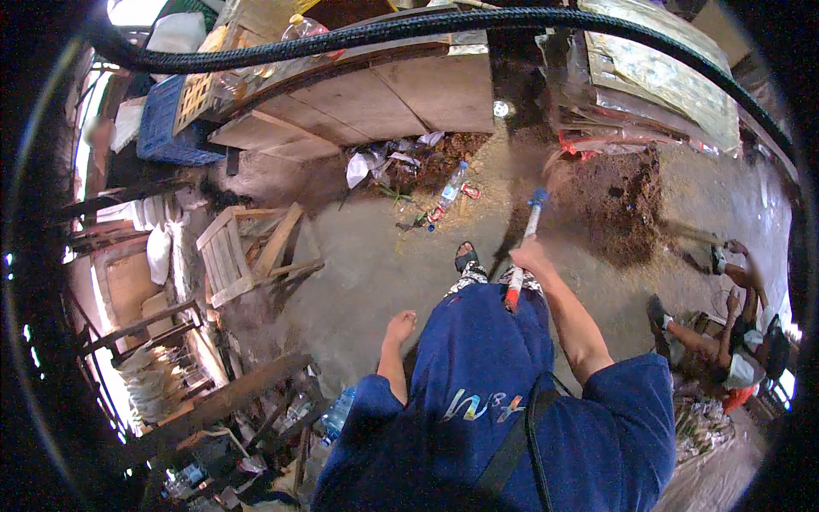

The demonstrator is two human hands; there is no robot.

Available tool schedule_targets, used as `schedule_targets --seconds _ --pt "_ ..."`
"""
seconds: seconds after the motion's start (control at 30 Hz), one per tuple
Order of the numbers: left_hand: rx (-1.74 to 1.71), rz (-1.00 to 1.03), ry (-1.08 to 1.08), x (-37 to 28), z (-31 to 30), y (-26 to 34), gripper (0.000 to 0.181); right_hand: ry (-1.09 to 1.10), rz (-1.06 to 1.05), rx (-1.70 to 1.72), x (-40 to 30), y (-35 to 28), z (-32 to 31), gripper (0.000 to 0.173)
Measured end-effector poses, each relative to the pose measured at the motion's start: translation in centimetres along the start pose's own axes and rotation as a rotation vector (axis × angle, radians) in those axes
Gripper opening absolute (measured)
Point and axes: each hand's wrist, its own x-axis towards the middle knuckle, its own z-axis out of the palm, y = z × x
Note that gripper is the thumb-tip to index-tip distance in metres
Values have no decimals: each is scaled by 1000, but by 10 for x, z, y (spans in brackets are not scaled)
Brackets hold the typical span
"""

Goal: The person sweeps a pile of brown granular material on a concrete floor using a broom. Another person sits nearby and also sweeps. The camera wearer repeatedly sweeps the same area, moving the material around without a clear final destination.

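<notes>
My right hand grips the white handle of a long tool, perhaps a broom. The handle has a red near end and a blue collar farther out, beyond which the tool is blurred. That blurred end lies beside a heap of brown loose debris on the concrete floor. My left hand hangs at my side, fingers curled, with nothing visible in it. Beyond my sandalled foot lie a clear plastic bottle and a crushed red can among scattered chips.
A wooden bench stands ahead, with a blue crate at its left. A wooden frame rests left on the floor. At right, a person sits low, and another hand is at a pole. A black cable crosses above.
</notes>
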Motion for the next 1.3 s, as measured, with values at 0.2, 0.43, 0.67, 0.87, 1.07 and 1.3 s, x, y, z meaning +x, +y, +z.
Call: schedule_targets --seconds 0.2,0.43,0.67,0.87,1.07,1.3 --pt "180 145 -133 54 -13 30 29 -179 -61 70 -41 -55 -37 76" --pt "290 318 -168 153 -29 29 32 -150 -247 355 -90 -34 -34 67" --pt "158 378 -132 118 -39 104 23 -150 124 1036 -190 70 -86 62" --pt "188 295 -119 97 -5 53 28 19 328 730 -205 182 -99 63" --pt "274 138 -145 16 41 28 26 182 300 489 -127 284 -21 37" --pt "194 115 -130 -2 73 0 30 -106 11 291 -114 166 -17 61"
